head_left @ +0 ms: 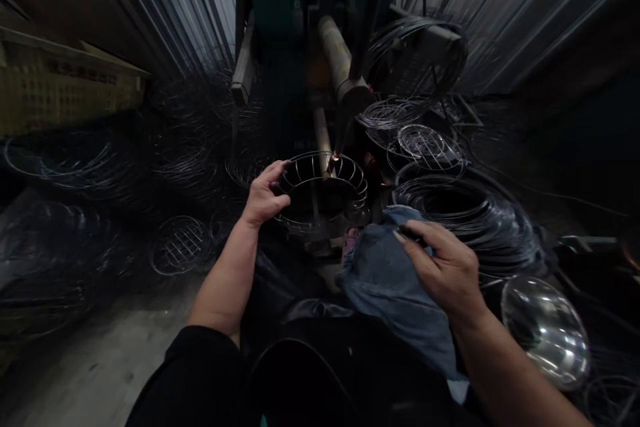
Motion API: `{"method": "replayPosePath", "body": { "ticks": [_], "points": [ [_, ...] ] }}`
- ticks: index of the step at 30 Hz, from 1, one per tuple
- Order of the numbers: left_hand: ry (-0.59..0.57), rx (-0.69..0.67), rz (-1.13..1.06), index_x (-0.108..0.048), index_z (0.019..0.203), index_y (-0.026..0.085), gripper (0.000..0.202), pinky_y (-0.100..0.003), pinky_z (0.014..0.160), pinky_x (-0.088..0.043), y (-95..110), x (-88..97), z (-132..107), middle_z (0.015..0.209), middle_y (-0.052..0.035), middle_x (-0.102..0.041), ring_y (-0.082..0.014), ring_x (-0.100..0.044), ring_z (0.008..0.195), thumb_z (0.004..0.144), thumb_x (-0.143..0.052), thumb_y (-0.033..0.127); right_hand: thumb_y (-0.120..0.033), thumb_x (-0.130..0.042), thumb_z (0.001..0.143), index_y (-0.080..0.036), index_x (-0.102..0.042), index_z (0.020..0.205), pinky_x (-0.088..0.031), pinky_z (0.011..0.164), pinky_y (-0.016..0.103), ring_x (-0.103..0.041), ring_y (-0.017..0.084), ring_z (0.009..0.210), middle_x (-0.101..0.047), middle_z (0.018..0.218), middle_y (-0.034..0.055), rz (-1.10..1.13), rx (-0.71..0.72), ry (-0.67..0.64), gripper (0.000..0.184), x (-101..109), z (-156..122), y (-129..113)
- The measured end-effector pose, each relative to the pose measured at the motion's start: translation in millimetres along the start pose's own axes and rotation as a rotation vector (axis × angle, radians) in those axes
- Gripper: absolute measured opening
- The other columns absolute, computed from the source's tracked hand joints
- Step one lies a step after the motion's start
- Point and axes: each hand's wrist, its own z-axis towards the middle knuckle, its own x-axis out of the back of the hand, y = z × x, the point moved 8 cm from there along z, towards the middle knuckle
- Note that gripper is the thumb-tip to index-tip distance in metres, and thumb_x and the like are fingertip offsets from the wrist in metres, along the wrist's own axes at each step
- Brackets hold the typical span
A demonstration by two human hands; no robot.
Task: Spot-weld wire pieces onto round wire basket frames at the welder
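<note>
A round wire basket frame with two rings and short upright wires sits at a spot welder's lower arm. My left hand is closed on its left side, thumb and fingers at the upper ring. The upper electrode tip meets the frame near its upper ring; whether they touch I cannot tell. My right hand is pinched closed over a blue denim cloth, apart from the frame. Something small and dark shows at its fingertips, too unclear to name.
Wire rings are stacked at the right, near a wire grid and a shiny metal bowl. Another round grid lies at the left. The welder's thick arm reaches in from behind. A yellow carton stands far left.
</note>
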Motion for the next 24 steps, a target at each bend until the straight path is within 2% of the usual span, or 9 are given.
{"method": "replayPosePath", "body": {
  "ticks": [2, 4, 6, 9, 11, 14, 18, 21, 24],
  "points": [
    [0.001, -0.088, 0.121, -0.061, 0.123, 0.02, 0.071, -0.037, 0.095, -0.047, 15.1, 5.7, 3.4, 0.131, -0.0071, -0.055, -0.0256, -0.052, 0.119, 0.053, -0.059, 0.006, -0.023, -0.064, 0.084, -0.022, -0.068, 0.096, -0.052, 0.078, 0.035, -0.065, 0.021, 0.085, -0.069, 0.091, 0.0041, 0.013, -0.027, 0.003, 0.012, -1.5, -4.9, 6.6],
    [-0.017, -0.135, 0.147, -0.061, 0.124, 0.02, 0.071, -0.038, 0.1, -0.043, 20.7, 7.0, 4.2, 0.131, -0.0067, -0.056, -0.0257, -0.049, 0.124, 0.054, -0.058, 0.006, -0.024, -0.064, 0.084, -0.022, -0.068, 0.095, -0.052, 0.077, 0.034, -0.066, 0.02, 0.084, -0.07, 0.091, 0.0041, 0.036, -0.061, 0.002, 0.012, -6.2, -10.0, 13.6],
    [-0.059, -0.125, 0.071, -0.061, 0.124, 0.019, 0.071, -0.038, 0.1, -0.042, 15.0, 2.7, 1.8, 0.132, -0.0079, -0.056, -0.0265, -0.048, 0.124, 0.054, -0.06, 0.006, -0.024, -0.064, 0.083, -0.022, -0.069, 0.094, -0.053, 0.076, 0.033, -0.066, 0.02, 0.084, -0.07, 0.091, 0.0039, 0.062, -0.084, -0.006, 0.012, -12.1, -14.5, 18.0],
    [-0.169, -0.04, -0.138, -0.06, 0.125, 0.021, 0.072, -0.039, 0.096, -0.044, -4.4, -13.5, -6.7, 0.134, -0.0106, -0.054, -0.028, -0.052, 0.121, 0.054, -0.064, 0.008, -0.025, -0.065, 0.083, -0.022, -0.069, 0.094, -0.054, 0.076, 0.032, -0.067, 0.02, 0.083, -0.071, 0.091, 0.0036, 0.078, -0.097, -0.026, 0.012, -16.5, -17.7, 18.7],
    [-0.243, 0.014, -0.258, -0.059, 0.126, 0.022, 0.074, -0.039, 0.094, -0.045, -13.8, -24.7, -12.2, 0.134, -0.0114, -0.054, -0.0278, -0.054, 0.117, 0.054, -0.067, 0.008, -0.026, -0.065, 0.082, -0.022, -0.07, 0.094, -0.054, 0.074, 0.032, -0.067, 0.02, 0.082, -0.071, 0.09, 0.0033, 0.07, -0.116, -0.022, 0.013, -13.1, -15.9, 18.2],
    [-0.32, 0.034, -0.349, -0.061, 0.125, 0.024, 0.073, -0.039, 0.093, -0.045, -12.4, -32.0, -13.8, 0.133, -0.0106, -0.055, -0.0274, -0.055, 0.114, 0.053, -0.07, 0.008, -0.027, -0.065, 0.082, -0.023, -0.07, 0.095, -0.053, 0.073, 0.033, -0.067, 0.021, 0.082, -0.071, 0.09, 0.0031, 0.03, -0.122, -0.004, 0.014, -3.2, -6.1, 14.7],
    [-0.46, 0.071, -0.389, -0.064, 0.121, 0.022, 0.072, -0.04, 0.092, -0.045, 4.4, -35.0, -10.9, 0.13, -0.0099, -0.058, -0.0289, -0.055, 0.115, 0.052, -0.069, 0.005, -0.028, -0.063, 0.083, -0.022, -0.069, 0.098, -0.051, 0.08, 0.038, -0.066, 0.023, 0.087, -0.07, 0.095, 0.0055, -0.037, -0.04, -0.033, 0.018, -2.3, 14.7, 1.1],
    [-0.588, 0.128, -0.427, -0.065, 0.12, 0.02, 0.072, -0.04, 0.09, -0.047, 13.1, -44.6, -17.2, 0.123, -0.01, -0.063, -0.0292, -0.057, 0.112, 0.051, -0.067, 0.002, -0.028, -0.062, 0.084, -0.022, -0.07, 0.098, -0.051, 0.078, 0.038, -0.065, 0.023, 0.084, -0.07, 0.092, 0.0062, -0.058, 0.05, -0.08, 0.017, -13.8, 26.6, -10.6],
    [-0.641, 0.184, -0.398, -0.065, 0.119, 0.019, 0.074, -0.04, 0.088, -0.048, 9.7, -58.5, -28.5, 0.118, -0.0095, -0.065, -0.0294, -0.059, 0.11, 0.049, -0.063, -0.002, -0.029, -0.061, 0.084, -0.022, -0.07, 0.096, -0.049, 0.078, 0.038, -0.063, 0.023, 0.083, -0.07, 0.09, 0.0058, -0.052, 0.139, -0.169, 0.016, -30.8, 31.4, -17.3]
  ]
}}
